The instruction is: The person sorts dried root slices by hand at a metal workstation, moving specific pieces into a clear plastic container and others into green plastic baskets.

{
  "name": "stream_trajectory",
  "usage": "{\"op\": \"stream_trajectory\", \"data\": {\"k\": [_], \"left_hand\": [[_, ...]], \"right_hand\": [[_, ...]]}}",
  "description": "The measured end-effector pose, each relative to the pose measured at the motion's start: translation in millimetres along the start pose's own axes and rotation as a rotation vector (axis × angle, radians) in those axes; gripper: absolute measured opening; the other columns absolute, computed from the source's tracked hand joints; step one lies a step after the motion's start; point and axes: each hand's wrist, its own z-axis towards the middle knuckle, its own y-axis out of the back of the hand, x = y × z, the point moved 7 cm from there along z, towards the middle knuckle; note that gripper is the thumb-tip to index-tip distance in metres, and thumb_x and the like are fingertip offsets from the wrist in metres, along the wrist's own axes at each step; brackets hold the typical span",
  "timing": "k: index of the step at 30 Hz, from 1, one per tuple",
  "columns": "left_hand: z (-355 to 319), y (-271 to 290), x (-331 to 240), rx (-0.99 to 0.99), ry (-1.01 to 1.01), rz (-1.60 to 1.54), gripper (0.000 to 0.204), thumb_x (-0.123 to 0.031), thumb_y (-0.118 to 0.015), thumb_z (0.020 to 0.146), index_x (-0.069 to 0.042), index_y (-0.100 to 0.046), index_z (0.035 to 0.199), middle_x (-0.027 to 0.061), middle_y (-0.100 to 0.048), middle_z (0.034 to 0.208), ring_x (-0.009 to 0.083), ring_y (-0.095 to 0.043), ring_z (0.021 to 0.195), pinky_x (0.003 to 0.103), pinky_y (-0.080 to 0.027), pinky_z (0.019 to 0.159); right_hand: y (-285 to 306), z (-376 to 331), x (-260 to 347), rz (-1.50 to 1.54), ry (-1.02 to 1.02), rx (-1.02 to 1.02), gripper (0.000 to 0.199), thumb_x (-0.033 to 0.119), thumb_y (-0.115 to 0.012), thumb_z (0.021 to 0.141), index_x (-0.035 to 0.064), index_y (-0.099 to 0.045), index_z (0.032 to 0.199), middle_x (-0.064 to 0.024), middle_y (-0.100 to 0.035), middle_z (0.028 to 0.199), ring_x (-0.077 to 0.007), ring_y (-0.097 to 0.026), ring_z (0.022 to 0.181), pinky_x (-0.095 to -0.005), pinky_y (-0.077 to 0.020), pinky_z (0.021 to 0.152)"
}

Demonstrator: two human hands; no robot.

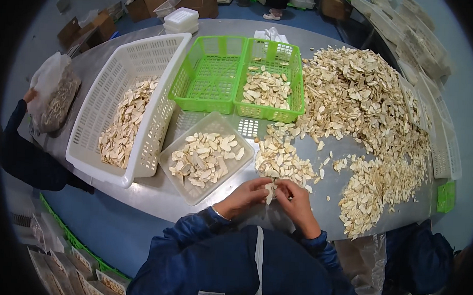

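Note:
At the table's near edge my left hand [244, 197] and my right hand [296, 202] are close together, fingertips pinching a pale, oval dried slice [269, 193] between them. Just beyond my fingers lies a small heap of similar slices [282, 159] on the metal table. Left of it, a shallow translucent tray [192, 196], set at an angle, holds a layer of slices. On the right a much larger mound of slices [349, 99] spreads from the back of the table toward the front.
A long white slatted basket [143, 170], partly filled with slices, stands at the left. Two green baskets [238, 84] stand behind the tray; the right one contains slices. White lidded tubs [181, 19] are stacked at the back. Another person's hand [31, 95] touches a filled plastic bag [56, 95].

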Motion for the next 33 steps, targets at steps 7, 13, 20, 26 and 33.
{"op": "stream_trajectory", "data": {"k": [7,13,20,26,33], "left_hand": [[-3.7,4.8,-9.2,-0.115,-0.151,0.232,0.033,-0.016,-0.062,0.092,-0.006,-0.056,0.122,0.0001,-0.058,0.095,0.0065,-0.054,0.083,0.022,-0.046,0.074],[-3.0,2.3,-10.1,-0.093,-0.164,0.255,0.022,-0.018,-0.063,0.092,-0.004,-0.060,0.110,-0.0022,-0.059,0.092,0.0052,-0.054,0.082,0.021,-0.045,0.074],[-4.6,8.0,-10.4,-0.207,-0.318,0.537,0.016,-0.013,-0.065,0.091,-0.002,-0.062,0.101,-0.0023,-0.059,0.089,0.0052,-0.054,0.074,0.019,-0.044,0.066],[-18.4,-12.8,-39.4,-0.279,-0.571,0.898,0.013,-0.009,-0.067,0.085,0.001,-0.066,0.094,0.0044,-0.060,0.083,0.0090,-0.055,0.068,0.022,-0.044,0.060],[-21.5,-17.3,-41.5,-0.262,-0.595,0.923,0.012,-0.008,-0.068,0.084,0.000,-0.067,0.093,0.0065,-0.061,0.083,0.0119,-0.055,0.065,0.024,-0.044,0.060]], "right_hand": [[-8.2,-3.9,-17.6,0.061,-0.164,0.116,0.016,0.016,-0.068,0.087,0.0008,-0.067,0.092,-0.0030,-0.060,0.064,-0.0062,-0.051,0.057,-0.0221,-0.0421,0.053],[-10.1,-3.0,-15.0,0.041,-0.080,0.116,0.014,0.013,-0.068,0.086,0.0003,-0.067,0.092,-0.0058,-0.063,0.066,-0.0078,-0.055,0.058,-0.0235,-0.0445,0.054],[-9.7,-1.7,-9.3,-0.024,-0.070,0.124,0.013,0.011,-0.068,0.082,0.0006,-0.067,0.091,-0.0102,-0.065,0.071,-0.0145,-0.060,0.059,-0.0265,-0.0473,0.056],[-6.6,-0.4,3.1,-0.108,0.046,0.074,0.013,0.008,-0.068,0.079,0.0007,-0.067,0.088,-0.0128,-0.065,0.074,-0.0228,-0.063,0.062,-0.0298,-0.0489,0.057],[-8.2,-2.3,2.3,-0.093,0.061,0.103,0.011,0.007,-0.067,0.078,0.0005,-0.066,0.087,-0.0128,-0.065,0.075,-0.0228,-0.063,0.063,-0.0300,-0.0489,0.058]]}}
